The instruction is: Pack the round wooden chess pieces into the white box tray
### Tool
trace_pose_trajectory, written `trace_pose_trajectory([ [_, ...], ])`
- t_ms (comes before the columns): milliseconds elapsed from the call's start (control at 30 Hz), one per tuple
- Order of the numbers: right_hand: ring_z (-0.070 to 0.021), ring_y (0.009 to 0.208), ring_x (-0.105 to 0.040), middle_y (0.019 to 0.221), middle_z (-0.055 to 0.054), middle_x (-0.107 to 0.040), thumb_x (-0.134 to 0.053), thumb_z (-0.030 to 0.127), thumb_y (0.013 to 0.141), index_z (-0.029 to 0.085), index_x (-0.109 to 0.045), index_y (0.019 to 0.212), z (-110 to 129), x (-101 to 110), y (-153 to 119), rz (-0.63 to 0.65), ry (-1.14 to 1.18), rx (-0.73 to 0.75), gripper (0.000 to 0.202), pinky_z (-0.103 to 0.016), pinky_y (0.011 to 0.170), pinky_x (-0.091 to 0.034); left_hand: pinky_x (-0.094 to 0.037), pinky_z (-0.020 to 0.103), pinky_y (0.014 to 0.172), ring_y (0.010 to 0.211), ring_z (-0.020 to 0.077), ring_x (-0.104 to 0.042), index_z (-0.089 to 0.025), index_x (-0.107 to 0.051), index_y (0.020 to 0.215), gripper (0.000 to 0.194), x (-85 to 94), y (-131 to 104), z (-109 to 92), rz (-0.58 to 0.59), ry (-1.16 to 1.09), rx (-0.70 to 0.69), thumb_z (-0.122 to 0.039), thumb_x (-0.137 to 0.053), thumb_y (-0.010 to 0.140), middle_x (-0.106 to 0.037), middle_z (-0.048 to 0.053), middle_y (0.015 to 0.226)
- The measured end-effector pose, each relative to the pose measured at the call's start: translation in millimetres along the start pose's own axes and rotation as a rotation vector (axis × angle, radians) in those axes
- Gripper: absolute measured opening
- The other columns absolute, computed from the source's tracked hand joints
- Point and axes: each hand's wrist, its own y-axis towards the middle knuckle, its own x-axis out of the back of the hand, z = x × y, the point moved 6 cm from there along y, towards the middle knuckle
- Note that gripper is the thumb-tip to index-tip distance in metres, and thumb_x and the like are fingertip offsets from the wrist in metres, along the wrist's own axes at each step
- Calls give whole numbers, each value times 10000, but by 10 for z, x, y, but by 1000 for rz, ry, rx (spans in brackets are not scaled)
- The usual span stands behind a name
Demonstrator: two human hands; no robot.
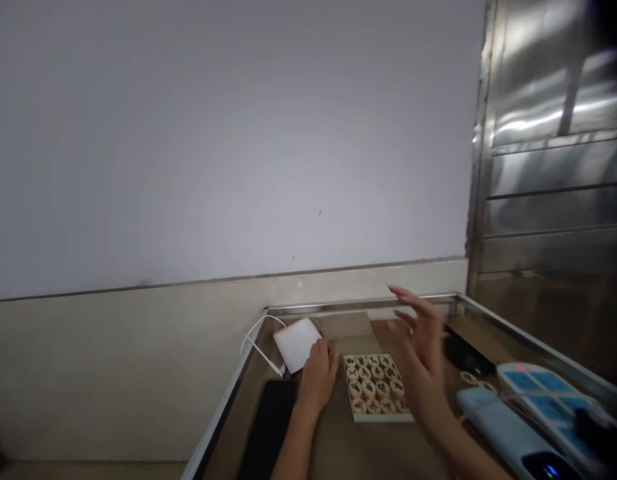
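Note:
Near the middle of the table lies a square box [383, 418] filled with rows of round pieces bearing black and red characters. My left hand [319, 372] is at the lower right corner of a white square box or lid [297, 343], left of the pieces, with its fingers bent together; what they hold, if anything, is hidden. My right hand [422, 343] is raised beside the pieces' right edge, its fingers apart and nothing in them.
A black phone-like slab [268, 427] and white cable [263, 353] lie at left. On the right are a dark flat object [466, 353], loose round pieces [469, 378], a light blue device [508, 427] and a power strip [543, 393]. A metal rim [358, 305] borders the table.

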Motion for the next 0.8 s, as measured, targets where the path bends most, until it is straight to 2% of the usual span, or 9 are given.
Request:
trace_pose_trajectory([
  [67,-251,1214,-417,1279,-116,-500,-372,226,892,179,-485,1219,-467,-20,-66,119,-302,6,349,-470,972,-384,-375,341,956,1099,197,-477,-149,-415,1206,328,-8,0,-16,-10,-6,-43,-253,-328,907,-519,121,1167],
  [133,-266,1258,-377,1314,-144,-486,-332,142,869,145,-529,1188,-1085,-42,-222,297,-694,-8,375,-477,994,-351,-351,349,990,1165,202,-430,-145,-380,1251,359,-38,-3,-16,6,10,-56,-239,-323,910,-472,129,1244],
  [200,-272,1293,-342,1346,-169,-460,-303,86,851,107,-520,1222,-1659,-4,-430,431,-982,-21,430,-484,1004,-332,-340,357,1005,1203,205,-401,-147,-371,1267,369,-70,-2,-5,27,43,-44,-231,-318,912,-447,127,1285],
  [233,-268,1306,-325,1356,-171,-451,-293,77,851,96,-505,1245,-1875,26,-528,471,-1086,-15,448,-488,1017,-314,-342,362,1004,1206,206,-399,-151,-381,1263,363,-86,0,3,39,65,-35,-229,-316,914,-447,123,1289],
  [300,-277,1312,-316,1354,-182,-450,-303,107,867,71,-498,1256,-2144,59,-688,555,-1211,19,436,-515,1038,-266,-355,374,988,1192,210,-412,-163,-430,1220,331,-116,7,21,64,112,-17,-227,-316,916,-461,113,1274],
  [400,-280,1266,-383,1291,-190,-513,-327,118,869,67,-495,1259,-2222,66,-770,642,-1267,39,428,-533,1050,-218,-376,388,954,1163,217,-430,-179,-524,1101,283,-148,15,33,96,172,-17,-221,-311,919,-486,93,1239],
  [533,-262,1118,-506,1160,-148,-605,-375,126,851,125,-541,1206,-2103,36,-664,679,-1233,45,393,-531,1048,-202,-382,403,921,1133,228,-432,-185,-572,1005,252,-123,17,0,65,226,-49,-225,-341,914,-496,81,1210],
  [700,-293,1263,-352,1324,-193,-465,-377,224,886,99,-488,1245,-2125,52,-597,569,-1287,60,395,-544,1038,-181,-349,417,931,1110,225,-430,-188,-580,971,222,-41,23,-75,-5,273,-72,-215,-371,903,-500,79,1181],
  [800,-287,1164,-445,1235,-201,-527,-365,216,895,84,-510,1205,-2203,55,-645,642,-1294,14,367,-533,1010,-229,-377,384,874,1036,219,-468,-183,-586,937,222,-53,32,-96,31,285,-88,-225,-370,903,-539,77,1093],
])
